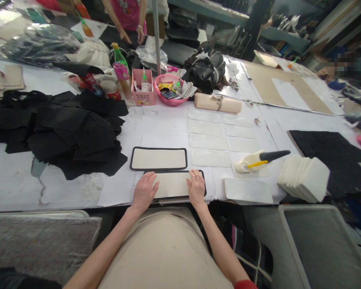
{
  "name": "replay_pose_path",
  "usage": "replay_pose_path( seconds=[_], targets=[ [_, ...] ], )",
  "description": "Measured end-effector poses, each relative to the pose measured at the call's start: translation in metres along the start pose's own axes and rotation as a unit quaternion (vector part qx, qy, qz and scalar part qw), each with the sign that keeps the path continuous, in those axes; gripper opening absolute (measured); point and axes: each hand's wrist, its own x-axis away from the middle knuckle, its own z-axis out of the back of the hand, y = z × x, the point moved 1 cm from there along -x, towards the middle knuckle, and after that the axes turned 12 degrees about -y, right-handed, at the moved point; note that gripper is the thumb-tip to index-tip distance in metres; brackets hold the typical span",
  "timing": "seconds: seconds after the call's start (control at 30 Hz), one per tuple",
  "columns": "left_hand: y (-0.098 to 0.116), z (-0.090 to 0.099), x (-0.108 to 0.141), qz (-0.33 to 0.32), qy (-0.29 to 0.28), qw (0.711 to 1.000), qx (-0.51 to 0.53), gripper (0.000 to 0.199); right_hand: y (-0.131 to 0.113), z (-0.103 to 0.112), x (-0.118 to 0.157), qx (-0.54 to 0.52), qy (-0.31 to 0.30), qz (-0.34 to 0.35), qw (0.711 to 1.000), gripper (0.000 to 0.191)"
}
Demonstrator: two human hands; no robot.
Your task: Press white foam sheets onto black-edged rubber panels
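Observation:
Flat on the table in front of me lies a cream rectangular panel with a black border. My left hand rests on its left end, and my right hand lies on its right end, fingers stretched out on both. Just beyond it sits a second cream panel with a black border, touched by neither hand. To the right, several thin whitish rectangular sheets are laid out in two columns. Near my right hand is a stack of pale rectangular sheets.
Black cut pieces are heaped at left. A whitish container with a black-handled tool and a stack of white pieces stand at right. Farther back are a pink basket, a pink box and a metal pole. Another person's hands work across the table.

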Motion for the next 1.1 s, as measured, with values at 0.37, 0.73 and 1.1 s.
replay_pose_path(
  seconds=[0.37,0.73,1.1],
  targets=[
    [0.015,-0.057,-0.019,-0.143,-0.118,0.973,-0.137,0.076,-0.025,-0.036,-0.011,0.038,-0.108,0.08,0.99,0.058],
    [0.017,-0.057,-0.023,-0.139,-0.108,0.974,-0.145,0.081,-0.005,-0.02,-0.014,0.018,-0.101,0.075,0.992,0.053],
    [0.057,-0.074,-0.033,-0.201,-0.173,0.95,-0.166,0.068,0.047,-0.021,-0.011,0.074,-0.083,0.083,0.99,0.06]
  ],
)
